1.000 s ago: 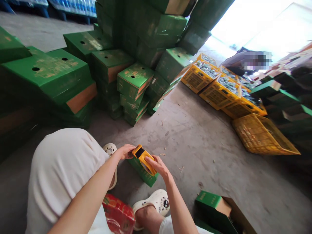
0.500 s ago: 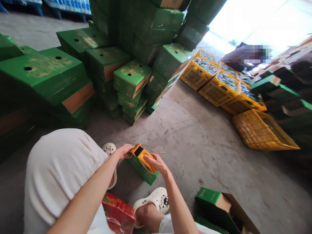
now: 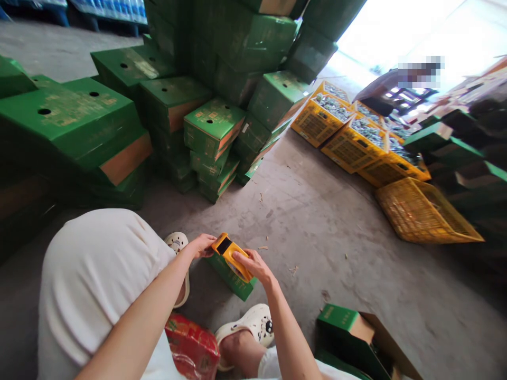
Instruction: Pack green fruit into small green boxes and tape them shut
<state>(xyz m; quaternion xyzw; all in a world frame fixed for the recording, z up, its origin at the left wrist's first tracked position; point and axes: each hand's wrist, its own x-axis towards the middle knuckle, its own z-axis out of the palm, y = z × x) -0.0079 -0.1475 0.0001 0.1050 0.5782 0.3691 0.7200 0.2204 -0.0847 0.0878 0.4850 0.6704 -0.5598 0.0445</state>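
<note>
A yellow device [image 3: 233,255] with a dark panel is held over a small green box [image 3: 233,281] between my feet. My right hand [image 3: 253,264] grips the device's lower end, thumb on its upper face. At the far upper end is my left hand [image 3: 204,245], its fingers closed against the device's edge or the green box; which one cannot be made out. Part of the green box is hidden beneath the device.
Stacked green boxes [image 3: 214,124] stand ahead and to the left. Filled yellow crates [image 3: 352,142] and a tilted yellow basket [image 3: 425,211] are at right, near a bending person [image 3: 382,89]. A red package [image 3: 192,345] and an opened green box [image 3: 348,327] lie close by.
The person by the crates has shifted posture, with the head higher and arms now showing. My hands and the yellow device are almost unchanged.
</note>
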